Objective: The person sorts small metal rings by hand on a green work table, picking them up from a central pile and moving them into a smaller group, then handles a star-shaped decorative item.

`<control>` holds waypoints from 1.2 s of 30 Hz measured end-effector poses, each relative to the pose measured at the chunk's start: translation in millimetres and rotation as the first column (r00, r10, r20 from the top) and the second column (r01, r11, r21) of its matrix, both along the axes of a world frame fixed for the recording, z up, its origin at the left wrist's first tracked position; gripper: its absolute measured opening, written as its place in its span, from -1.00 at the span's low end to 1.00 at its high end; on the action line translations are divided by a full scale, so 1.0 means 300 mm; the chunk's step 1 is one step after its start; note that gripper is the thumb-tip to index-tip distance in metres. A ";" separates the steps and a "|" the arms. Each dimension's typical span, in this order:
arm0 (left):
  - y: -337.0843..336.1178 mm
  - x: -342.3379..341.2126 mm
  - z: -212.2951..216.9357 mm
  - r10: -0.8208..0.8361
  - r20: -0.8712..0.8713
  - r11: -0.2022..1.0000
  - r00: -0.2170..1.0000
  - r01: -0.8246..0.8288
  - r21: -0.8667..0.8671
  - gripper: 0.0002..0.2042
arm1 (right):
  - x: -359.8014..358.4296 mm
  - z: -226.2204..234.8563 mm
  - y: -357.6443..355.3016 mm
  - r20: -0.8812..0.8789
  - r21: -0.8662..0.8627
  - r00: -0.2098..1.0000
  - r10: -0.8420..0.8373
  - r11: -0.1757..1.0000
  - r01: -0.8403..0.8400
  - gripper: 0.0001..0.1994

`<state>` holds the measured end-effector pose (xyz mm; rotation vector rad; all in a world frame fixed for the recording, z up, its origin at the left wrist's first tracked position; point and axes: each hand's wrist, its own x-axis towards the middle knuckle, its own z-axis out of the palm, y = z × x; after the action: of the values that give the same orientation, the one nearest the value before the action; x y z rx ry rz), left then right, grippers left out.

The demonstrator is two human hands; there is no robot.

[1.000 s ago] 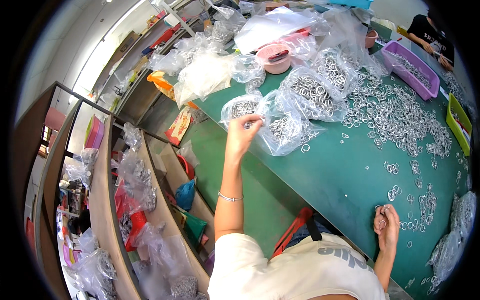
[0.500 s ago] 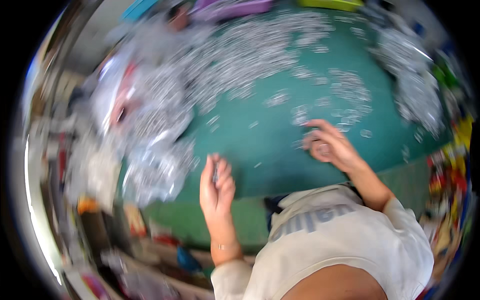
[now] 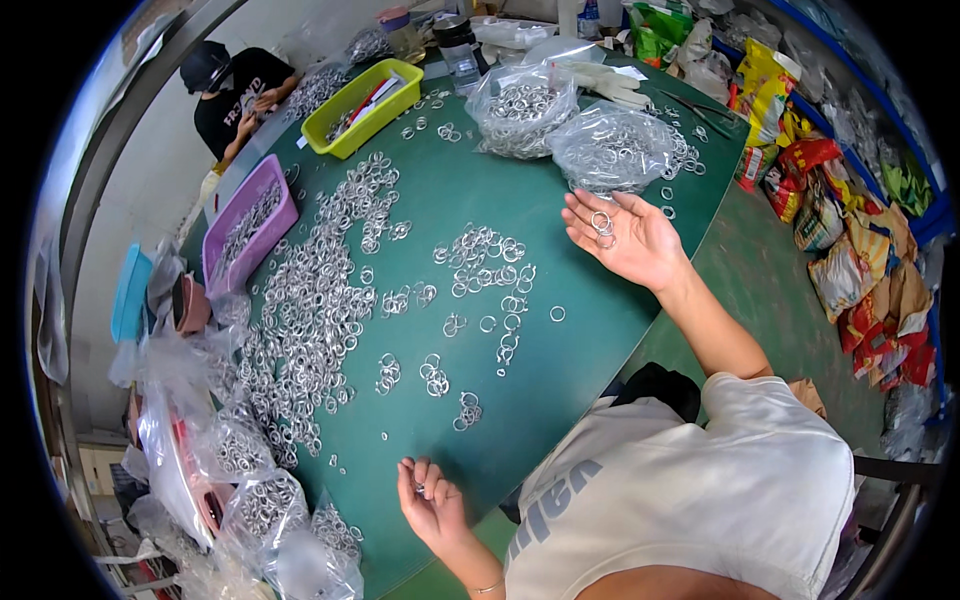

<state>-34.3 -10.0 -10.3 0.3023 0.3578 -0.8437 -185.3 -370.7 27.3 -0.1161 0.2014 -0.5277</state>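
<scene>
Near the bags at the right edge of the green table [image 3: 590, 370], my right hand [image 3: 640, 240] is turned palm up, its fingers stretched out. A few joined silvery metal rings [image 3: 603, 228] lie on that palm. Low over the near side, my left hand [image 3: 432, 500] has its fingers curled in; a small greyish bit shows between them, too little to make out. Between the hands, little clusters of rings [image 3: 467, 411] and a loose ring [image 3: 557, 314] rest on the tabletop. A large spread of the same rings [image 3: 310, 320] covers the table's left part.
Clear bags of rings [image 3: 615, 150] stand at the far right, with more bags [image 3: 265, 510] at the near left. A purple bin [image 3: 250, 225] and a yellow-green bin [image 3: 362, 108] sit along the far left edge. Behind them another person [image 3: 235, 105] handles small things. Pliers [image 3: 695, 105] lie far right.
The view has swung to the right and become sharp. My right hand has turned palm up and opened out, showing the rings, and is now by the bags. My left hand stays curled.
</scene>
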 end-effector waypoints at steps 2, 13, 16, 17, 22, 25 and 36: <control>-0.002 0.000 -0.016 -0.001 0.000 1.000 1.000 0.001 0.005 -0.82 | 0.002 -0.001 0.004 0.043 0.015 0.999 -0.019 1.000 0.018 -0.57; -0.023 -0.019 -0.045 -0.001 -0.043 0.998 0.999 -0.001 -0.059 -0.79 | 0.027 -0.046 0.031 0.222 0.052 0.975 0.009 0.998 -0.021 -0.60; -0.057 -0.036 -0.003 0.077 -0.092 0.997 0.993 -0.074 0.035 -0.73 | 0.034 -0.013 0.045 0.042 0.029 0.999 0.016 0.999 -0.017 -0.62; -0.071 -0.040 0.012 0.116 -0.119 0.990 0.986 -0.105 0.094 -0.70 | 0.034 -0.045 0.037 -0.013 0.066 0.997 0.079 0.995 -0.078 -0.62; -0.043 -0.031 -0.024 0.145 -0.218 0.989 0.965 -0.150 -0.009 -0.61 | 0.033 -0.130 -0.011 -0.050 0.127 0.955 0.291 0.951 -0.283 -0.76; 0.008 -0.040 -0.040 0.193 -0.153 0.975 0.969 -0.206 -0.080 -0.54 | 0.082 0.121 -0.022 -0.411 -0.564 0.738 -0.535 0.785 0.255 -0.82; -0.050 -0.032 0.074 0.181 0.061 0.961 0.982 -0.164 -0.222 -0.54 | 0.021 -0.023 -0.313 0.477 -0.501 0.385 -0.790 -0.604 -0.620 -0.77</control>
<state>-43.9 -25.1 11.9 0.1002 0.2102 -0.6890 -179.0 -464.7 20.4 -2.8622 0.7492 -1.3990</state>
